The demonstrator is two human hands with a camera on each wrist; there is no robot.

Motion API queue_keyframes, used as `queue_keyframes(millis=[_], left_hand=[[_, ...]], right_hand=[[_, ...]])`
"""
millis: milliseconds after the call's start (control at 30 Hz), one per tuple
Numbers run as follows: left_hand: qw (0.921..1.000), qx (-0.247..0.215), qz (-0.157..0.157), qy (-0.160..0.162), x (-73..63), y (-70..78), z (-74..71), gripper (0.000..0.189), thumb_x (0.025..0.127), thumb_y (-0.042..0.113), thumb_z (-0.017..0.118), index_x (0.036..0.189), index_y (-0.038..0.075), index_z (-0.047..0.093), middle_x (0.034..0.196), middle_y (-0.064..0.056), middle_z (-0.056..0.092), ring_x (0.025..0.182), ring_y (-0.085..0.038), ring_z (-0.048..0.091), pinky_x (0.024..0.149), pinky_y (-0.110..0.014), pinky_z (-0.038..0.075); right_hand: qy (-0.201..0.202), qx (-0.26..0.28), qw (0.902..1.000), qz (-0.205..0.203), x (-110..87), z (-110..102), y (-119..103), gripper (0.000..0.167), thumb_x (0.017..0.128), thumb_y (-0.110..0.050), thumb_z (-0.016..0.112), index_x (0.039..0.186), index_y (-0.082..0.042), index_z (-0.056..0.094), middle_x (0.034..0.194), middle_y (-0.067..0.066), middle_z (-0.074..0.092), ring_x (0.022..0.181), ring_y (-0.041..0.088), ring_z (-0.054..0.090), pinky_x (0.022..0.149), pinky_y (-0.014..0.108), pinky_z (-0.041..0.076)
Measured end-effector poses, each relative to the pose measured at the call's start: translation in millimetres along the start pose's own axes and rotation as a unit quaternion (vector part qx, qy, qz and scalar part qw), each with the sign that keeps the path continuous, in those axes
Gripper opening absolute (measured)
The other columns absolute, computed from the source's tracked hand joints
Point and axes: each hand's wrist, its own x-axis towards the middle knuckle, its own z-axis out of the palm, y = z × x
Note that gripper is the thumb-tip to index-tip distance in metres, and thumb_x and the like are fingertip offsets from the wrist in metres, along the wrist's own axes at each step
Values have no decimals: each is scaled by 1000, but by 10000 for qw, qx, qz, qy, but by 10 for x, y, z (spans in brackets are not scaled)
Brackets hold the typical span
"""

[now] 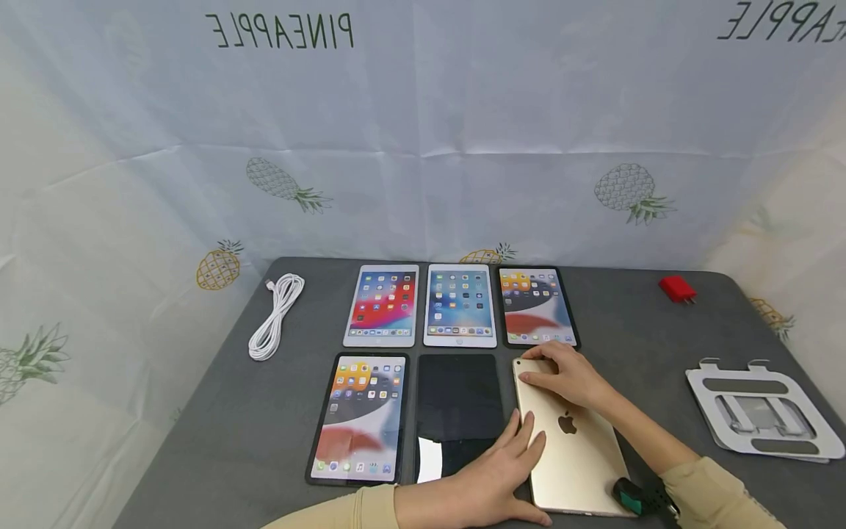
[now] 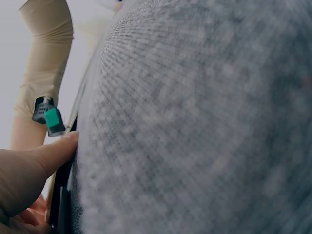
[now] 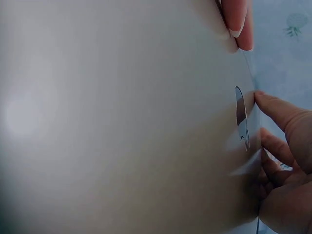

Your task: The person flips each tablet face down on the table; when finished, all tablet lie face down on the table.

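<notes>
A gold tablet lies face down at the front right of the grey table, its apple logo facing up. My right hand rests over its far left corner, thumb and fingertips touching the back and far edge. Spread fingers of my left hand touch its left side, the thumb near its front edge. In the right wrist view, the gold back fills most of the picture, with the right hand at the right. The left hand's thumb touches the tablet's edge in the left wrist view.
Beside the gold tablet lies a dark-screened tablet and a lit one. Behind are three lit tablets. A coiled white cable lies left; a red charger plug and silver folding stand lie right.
</notes>
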Motion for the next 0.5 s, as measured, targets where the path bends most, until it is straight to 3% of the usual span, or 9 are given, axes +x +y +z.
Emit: queue_keyframes(millis=[500], left_hand=[[10000,-76,-45,-3,26,13,-15,95,83,54,69,153,5,28,160,-21,11,145,-39,10,108,-26,35]], right_hand=[[11,-57,10000,3,34,-17,-27,37,84,-38,77,110,-13,70,104,3,63,90,20,51,72,37,43]])
